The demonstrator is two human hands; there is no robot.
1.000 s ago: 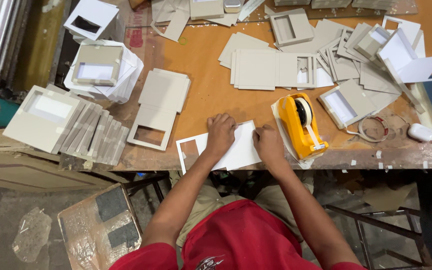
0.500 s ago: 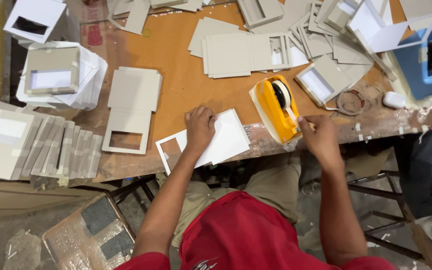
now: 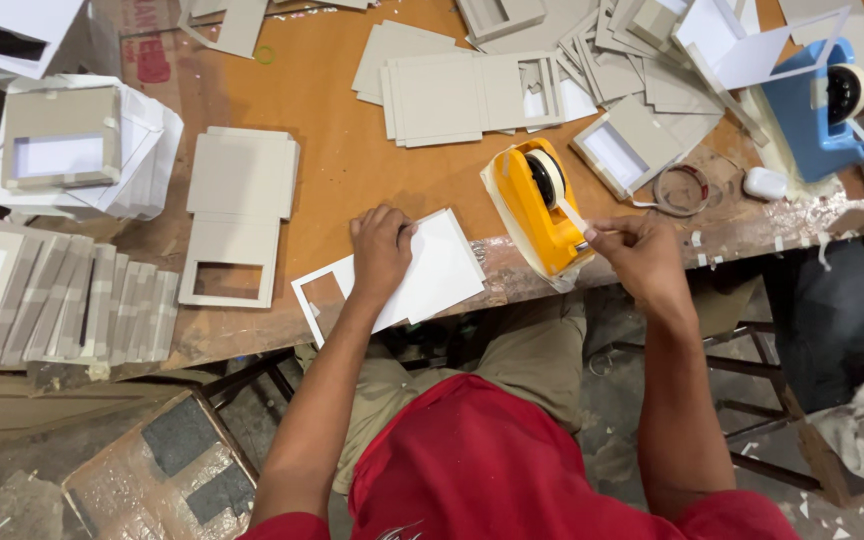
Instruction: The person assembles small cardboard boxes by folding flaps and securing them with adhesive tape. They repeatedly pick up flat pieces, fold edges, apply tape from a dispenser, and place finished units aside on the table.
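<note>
While the left hand (image 3: 380, 250) presses flat on the white card (image 3: 402, 275), the right hand's (image 3: 642, 262) grip pinches tape (image 3: 574, 216) at the yellow dispenser (image 3: 535, 205).

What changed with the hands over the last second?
The right hand left the white card sheet, moved right to the yellow tape dispenser and now pinches the tape end. The left hand stayed pressed flat on the sheet; the dispenser kept its place beside it.

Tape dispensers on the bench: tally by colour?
Yellow tape dispenser: 1, its tape end pulled by the right hand
Blue tape dispenser: 1
Total: 2
The left hand presses a white card.
</note>
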